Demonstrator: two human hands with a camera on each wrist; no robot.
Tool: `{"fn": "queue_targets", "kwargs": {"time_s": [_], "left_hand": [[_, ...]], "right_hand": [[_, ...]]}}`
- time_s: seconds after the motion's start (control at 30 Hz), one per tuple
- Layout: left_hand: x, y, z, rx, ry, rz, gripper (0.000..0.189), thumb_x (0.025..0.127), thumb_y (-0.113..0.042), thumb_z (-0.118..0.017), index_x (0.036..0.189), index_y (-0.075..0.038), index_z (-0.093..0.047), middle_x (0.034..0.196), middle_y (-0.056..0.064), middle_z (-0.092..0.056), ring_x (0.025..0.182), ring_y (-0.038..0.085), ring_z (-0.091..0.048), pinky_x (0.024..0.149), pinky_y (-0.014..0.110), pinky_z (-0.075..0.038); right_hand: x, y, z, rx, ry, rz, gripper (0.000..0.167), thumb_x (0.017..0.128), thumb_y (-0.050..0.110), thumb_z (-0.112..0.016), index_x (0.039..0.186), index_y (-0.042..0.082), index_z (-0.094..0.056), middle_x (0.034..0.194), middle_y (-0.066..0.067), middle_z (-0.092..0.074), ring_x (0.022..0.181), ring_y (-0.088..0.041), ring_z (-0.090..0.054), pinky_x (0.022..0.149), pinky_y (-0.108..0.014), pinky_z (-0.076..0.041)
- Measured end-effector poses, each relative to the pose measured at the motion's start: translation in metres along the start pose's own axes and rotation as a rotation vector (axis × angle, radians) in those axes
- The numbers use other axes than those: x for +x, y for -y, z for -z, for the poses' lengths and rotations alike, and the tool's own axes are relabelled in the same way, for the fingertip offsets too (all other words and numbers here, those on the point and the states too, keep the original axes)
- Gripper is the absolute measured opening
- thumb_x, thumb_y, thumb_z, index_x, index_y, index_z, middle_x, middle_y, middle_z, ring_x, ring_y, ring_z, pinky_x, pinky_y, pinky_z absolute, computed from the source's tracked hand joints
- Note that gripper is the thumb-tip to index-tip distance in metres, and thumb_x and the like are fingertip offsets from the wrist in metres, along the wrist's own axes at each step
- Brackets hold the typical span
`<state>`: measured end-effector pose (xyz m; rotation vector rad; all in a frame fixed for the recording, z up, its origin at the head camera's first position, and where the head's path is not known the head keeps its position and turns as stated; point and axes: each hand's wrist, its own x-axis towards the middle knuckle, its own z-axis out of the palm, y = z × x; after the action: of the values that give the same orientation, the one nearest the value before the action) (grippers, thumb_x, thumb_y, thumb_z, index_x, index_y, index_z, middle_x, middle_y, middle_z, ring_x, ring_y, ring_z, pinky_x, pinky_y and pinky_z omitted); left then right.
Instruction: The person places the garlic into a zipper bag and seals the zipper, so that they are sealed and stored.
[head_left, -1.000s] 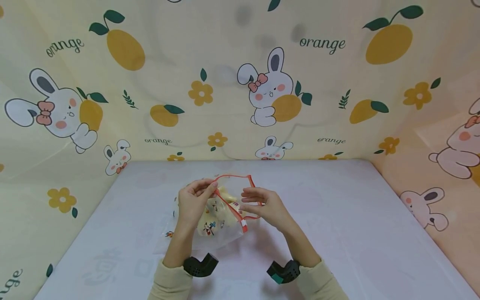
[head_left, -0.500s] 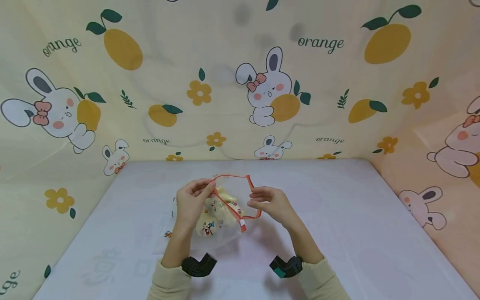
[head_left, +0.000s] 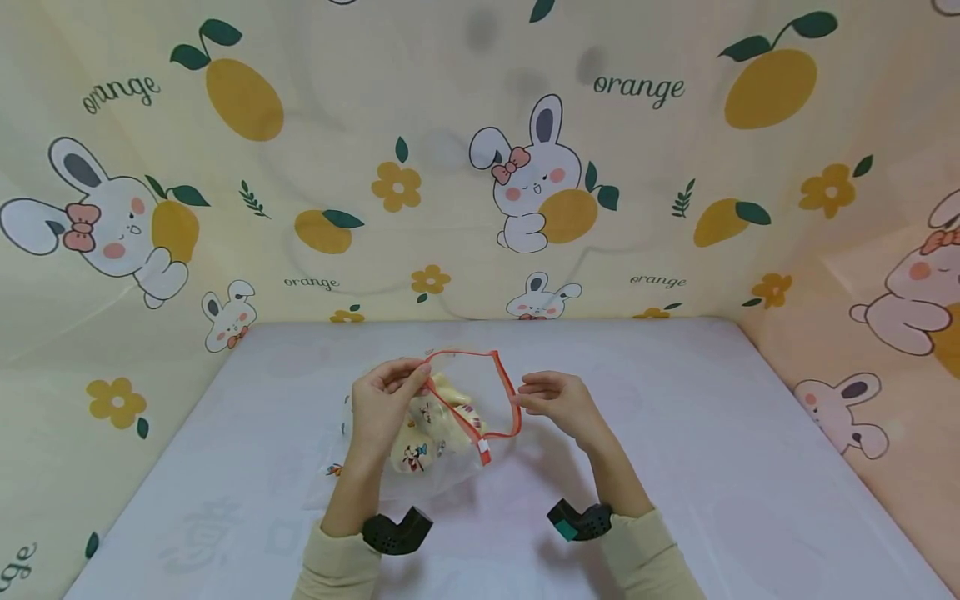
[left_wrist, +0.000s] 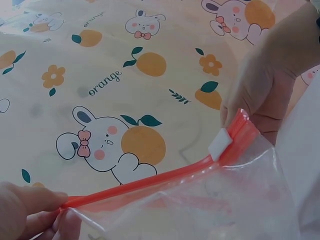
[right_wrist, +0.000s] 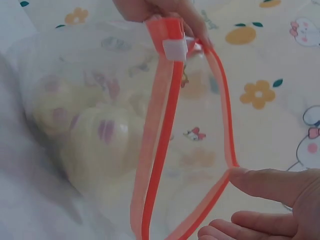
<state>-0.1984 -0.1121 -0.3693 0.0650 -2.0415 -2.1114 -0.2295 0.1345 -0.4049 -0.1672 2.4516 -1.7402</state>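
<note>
A clear plastic zip bag (head_left: 442, 479) with cartoon prints and a red zip rim stands on the table with its mouth wide open. Inside are pale yellow rounded items (right_wrist: 100, 135) with purple marks; their kind is unclear through the plastic. My left hand (head_left: 384, 404) pinches the far-left part of the rim between thumb and fingers. A white slider (left_wrist: 220, 145) sits near the rim's end corner. My right hand (head_left: 562, 404) is at the right side of the mouth, its thumb (right_wrist: 265, 182) touching the red rim while the other fingers stay apart from it, fairly straight.
A white-covered table (head_left: 712, 467) spreads around the bag. A cream curtain (head_left: 450, 183) printed with rabbits and oranges hangs behind and at both sides. A black wrist camera (head_left: 397, 531) is strapped to each forearm.
My right hand has moved right, from over the bag's mouth to its right rim. The mouth has kept about the same shape. My left hand keeps its pinch, nearly still.
</note>
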Motion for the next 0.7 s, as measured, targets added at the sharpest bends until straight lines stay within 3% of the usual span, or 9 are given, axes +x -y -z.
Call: {"fn": "queue_targets", "kwargs": {"time_s": [0.43,0.7], "left_hand": [[0.0,-0.001,0.0,0.005,-0.012,0.011,0.022,0.088,-0.007,-0.068,0.105,0.008,-0.066,0.07,-0.015,-0.067,0.065,0.002,-0.065,0.066,0.014,-0.058],[0.0,-0.002,0.0,0.018,-0.013,0.017,0.022,0.088,-0.007,-0.068,0.105,0.007,-0.066,0.07,-0.014,-0.067,0.065,0.002,-0.066,0.066,0.015,-0.058]], "right_hand": [[0.007,-0.016,-0.003,-0.024,0.039,-0.08,0.041,0.088,0.012,-0.07,0.119,-0.011,-0.059,0.112,-0.026,-0.068,0.096,-0.031,-0.07,0.083,-0.039,-0.061],[0.011,-0.024,-0.002,-0.031,0.143,-0.101,0.034,0.088,0.015,-0.068,0.113,-0.009,-0.063,0.1,-0.019,-0.072,0.079,-0.012,-0.067,0.078,-0.031,-0.061]]}}
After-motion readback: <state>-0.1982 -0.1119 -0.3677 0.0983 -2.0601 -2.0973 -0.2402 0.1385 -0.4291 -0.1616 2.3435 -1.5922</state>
